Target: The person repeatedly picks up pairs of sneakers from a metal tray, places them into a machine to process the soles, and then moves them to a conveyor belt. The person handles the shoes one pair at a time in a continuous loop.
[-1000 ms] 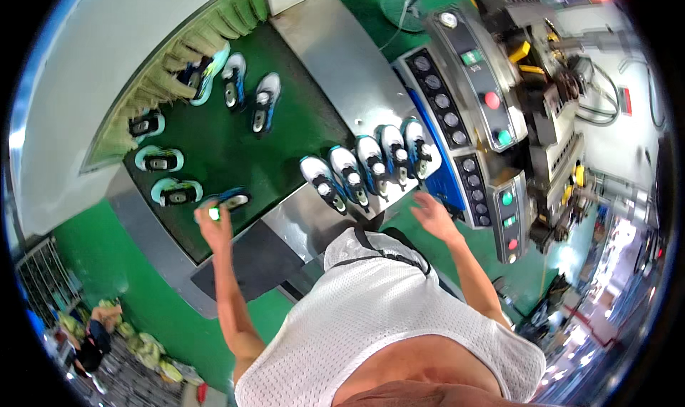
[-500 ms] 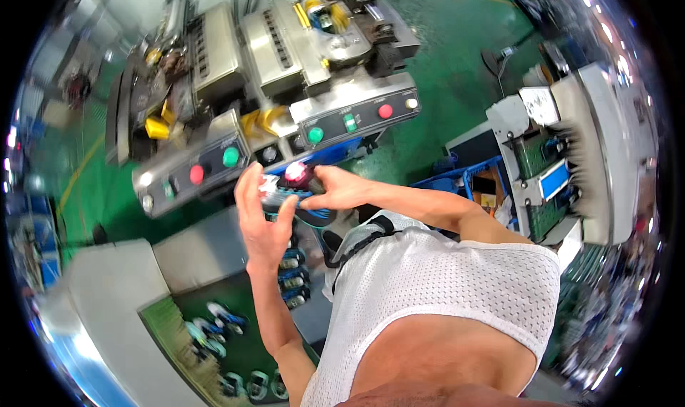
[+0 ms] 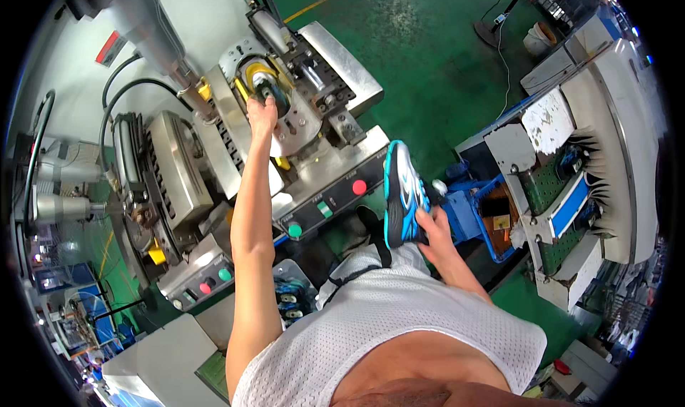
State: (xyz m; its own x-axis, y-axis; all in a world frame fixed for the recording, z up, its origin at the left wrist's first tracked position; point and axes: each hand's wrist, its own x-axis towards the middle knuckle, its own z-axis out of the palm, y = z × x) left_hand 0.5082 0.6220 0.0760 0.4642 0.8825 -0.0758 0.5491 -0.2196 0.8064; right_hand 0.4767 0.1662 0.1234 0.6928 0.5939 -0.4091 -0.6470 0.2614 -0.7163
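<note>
Shoe [image 3: 262, 86] in machine [image 3: 298, 125], partly behind left grip [image 3: 262, 113]

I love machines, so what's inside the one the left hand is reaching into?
A dark and white shoe sits among yellow parts, partly behind the left hand. Its underside is covered.

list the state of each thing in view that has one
white, blue and black shoe, held, sole facing left
bare right hand, closed on its near end
dark and white shoe, inside silver metal machine
bare left hand, on second shoe, grip unclear
teal and black shoes, partly hidden
blue plastic crate, open-topped, items inside
</note>
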